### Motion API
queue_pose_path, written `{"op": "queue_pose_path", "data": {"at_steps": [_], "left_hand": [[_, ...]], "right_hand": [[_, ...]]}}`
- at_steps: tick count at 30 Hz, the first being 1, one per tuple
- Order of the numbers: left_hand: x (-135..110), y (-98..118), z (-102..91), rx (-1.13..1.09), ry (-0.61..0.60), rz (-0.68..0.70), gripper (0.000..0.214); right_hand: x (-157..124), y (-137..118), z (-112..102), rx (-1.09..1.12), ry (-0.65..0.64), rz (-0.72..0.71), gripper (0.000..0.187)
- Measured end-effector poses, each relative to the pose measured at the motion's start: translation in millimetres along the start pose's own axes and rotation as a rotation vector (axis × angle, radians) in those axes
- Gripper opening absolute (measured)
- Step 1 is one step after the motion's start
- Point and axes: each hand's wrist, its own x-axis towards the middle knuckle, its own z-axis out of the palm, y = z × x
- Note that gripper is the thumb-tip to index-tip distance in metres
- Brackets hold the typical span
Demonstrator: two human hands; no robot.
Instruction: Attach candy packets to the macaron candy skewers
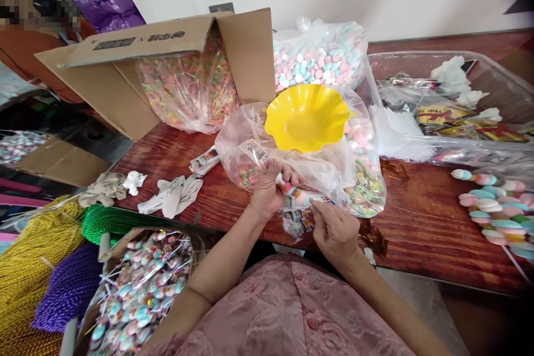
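My left hand [267, 192] is closed around a skewer of pastel candies [297, 194] over the near edge of the wooden table [421, 228]. My right hand [336, 228] pinches the clear printed wrapper [297, 217] at the skewer's lower end. Directly behind my hands lies a clear bag of small coloured candies [359, 178] with a yellow scalloped bowl [306, 117] resting on top of it.
An open cardboard box [125, 89] holds a candy bag at back left. Another candy bag [319, 58] and a clear bin of wrappers [450, 105] stand behind. Finished candy skewers [496, 208] lie right. A box of wrapped lollipops [142, 289] and cord bundles [33, 261] sit lower left.
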Motion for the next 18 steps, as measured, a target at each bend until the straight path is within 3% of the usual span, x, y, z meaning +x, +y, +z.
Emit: {"op": "queue_pose_path", "data": {"at_steps": [5,9,12,14,18], "left_hand": [[5.9,-2.0,-19.8,-0.060,-0.132,-0.010,0.062],[5.1,-3.3,-22.1,-0.102,-0.204,-0.022,0.063],[2.2,-1.7,-16.6,-0.167,-0.235,-0.024,0.063],[0.3,0.5,-12.0,-0.255,-0.269,-0.009,0.059],[-2.1,1.6,-3.8,-0.361,-0.250,-0.022,0.053]], "right_hand": [[14.9,0.7,-6.5,0.742,-0.179,0.436,0.034],[16.8,0.3,0.2,0.995,-0.263,0.576,0.041],[10.3,-3.2,8.5,1.014,-0.279,0.572,0.041],[5.4,-5.9,12.0,0.900,-0.231,0.506,0.037],[1.5,-8.8,14.0,0.452,-0.049,0.129,0.019]]}}
